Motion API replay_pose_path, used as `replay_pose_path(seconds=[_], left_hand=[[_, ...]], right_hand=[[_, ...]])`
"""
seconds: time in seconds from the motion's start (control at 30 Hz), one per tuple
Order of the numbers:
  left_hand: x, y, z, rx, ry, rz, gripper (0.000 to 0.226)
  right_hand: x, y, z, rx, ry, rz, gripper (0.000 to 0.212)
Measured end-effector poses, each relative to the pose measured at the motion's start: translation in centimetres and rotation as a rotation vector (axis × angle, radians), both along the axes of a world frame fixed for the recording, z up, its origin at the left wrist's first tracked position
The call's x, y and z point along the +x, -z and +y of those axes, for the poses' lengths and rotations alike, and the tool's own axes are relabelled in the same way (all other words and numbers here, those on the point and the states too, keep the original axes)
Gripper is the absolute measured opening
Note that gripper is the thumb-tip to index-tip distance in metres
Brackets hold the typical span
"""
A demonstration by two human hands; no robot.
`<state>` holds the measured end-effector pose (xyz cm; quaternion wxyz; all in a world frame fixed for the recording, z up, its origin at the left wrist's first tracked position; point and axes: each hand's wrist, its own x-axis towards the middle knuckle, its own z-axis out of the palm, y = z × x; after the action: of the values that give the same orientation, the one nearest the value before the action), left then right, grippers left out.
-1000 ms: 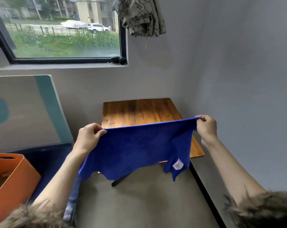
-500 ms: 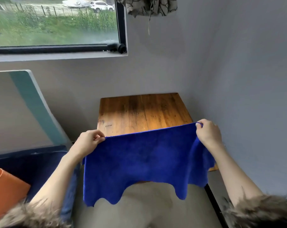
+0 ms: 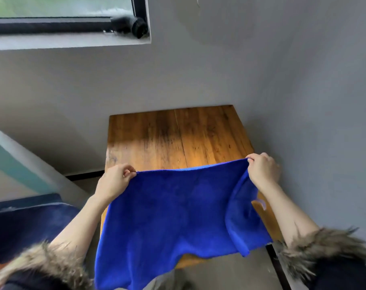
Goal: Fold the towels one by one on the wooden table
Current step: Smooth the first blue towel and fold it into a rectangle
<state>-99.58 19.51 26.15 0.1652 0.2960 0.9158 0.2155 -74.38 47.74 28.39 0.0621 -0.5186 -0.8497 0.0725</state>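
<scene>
— Since half a second ago you have carried the blue towel [image 3: 177, 216] forward, so it now hangs over the near part of the wooden tabletop [image 3: 177, 135] instead of in front of it. Your view has also tipped down: less of the window [image 3: 69, 15] shows at the top.

— How are you holding it?

— Your left hand [image 3: 115, 181] pinches the top left corner, fingers curled against the thumb. Your right hand [image 3: 261, 170] grips the top right corner the same way, knuckles toward you. Both of your hands are closed on the cloth, and they sit well apart, so the top edge runs nearly straight between them, with a slight sag in the middle.

— And where does the towel lie?

— It hangs from your two hands, spread out flat toward you. Its right side folds inward below your right hand, making a loose vertical flap. Its bottom edge is wavy and drops past the tabletop's near edge on the left. You cannot tell whether the cloth touches the wood.

— What else is around you?

— Your fur-trimmed cuffs [image 3: 324, 245] show at the bottom corners. A grey wall [image 3: 303, 80] stands behind and to the right of the tabletop. A dark blue cushioned surface [image 3: 27, 222] lies at your left.
</scene>
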Motion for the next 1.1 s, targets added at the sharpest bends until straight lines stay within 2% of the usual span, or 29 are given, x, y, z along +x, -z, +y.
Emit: replay_pose_path(seconds=[0.23,0.4,0.5,0.63,0.77,0.9,1.1], left_hand=[[-4.6,2.8,5.8,-0.063,0.045,0.058,0.014],[-6.2,4.8,8.6,-0.011,0.019,0.070,0.016],[-6.5,6.9,9.2,0.014,0.027,0.004,0.024],[-5.7,10.8,6.6,-0.062,0.023,-0.098,0.034],[-4.7,14.4,1.8,-0.087,-0.110,-0.157,0.036],[-4.8,16.3,-1.5,-0.092,-0.264,-0.204,0.029],[-3.8,17.9,-2.5,-0.030,-0.257,-0.122,0.020]], right_hand=[[-5.0,3.6,4.5,-0.115,0.096,0.158,0.030],[-7.3,5.7,7.5,-0.184,0.021,0.203,0.032],[-8.2,7.5,7.4,-0.296,-0.031,0.181,0.042],[-8.9,10.8,3.9,-0.424,-0.134,0.085,0.048],[-10.1,14.7,-1.6,-0.507,-0.285,-0.027,0.048],[-12.2,17.7,-7.1,-0.425,-0.433,-0.159,0.050],[-15.9,22.3,-12.7,-0.266,-0.492,-0.217,0.065]])
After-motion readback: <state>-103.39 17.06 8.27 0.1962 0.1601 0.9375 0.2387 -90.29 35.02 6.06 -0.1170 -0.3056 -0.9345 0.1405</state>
